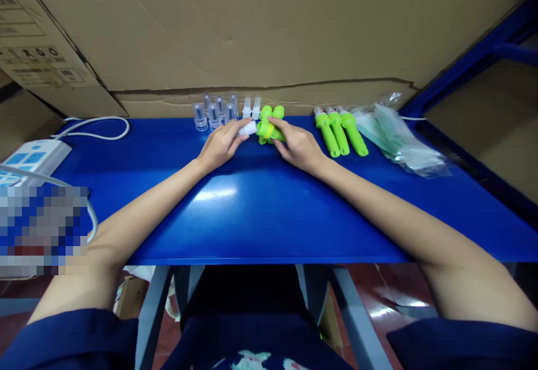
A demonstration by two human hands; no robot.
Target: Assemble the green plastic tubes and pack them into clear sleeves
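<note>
Between the fingers of my left hand (221,143) is a small white cylindrical part (247,128), pointing right. My right hand (300,144) grips a lime-green plastic handle piece (265,129) with a yellowish ring, its round opening facing the white part. The two pieces are very close; whether they touch I cannot tell. Right behind them stand more green pieces (278,112), partly hidden by the one I hold. Two white nozzle-like parts (252,107) stand at the back edge, and several clear plastic caps (213,116) are grouped behind my left hand.
Three green handles with clear tips (337,133) lie at the right, beside clear plastic bags (403,137). A white power strip (40,160) with a cable sits at the left of the blue table (252,213). Cardboard (252,28) walls off the back.
</note>
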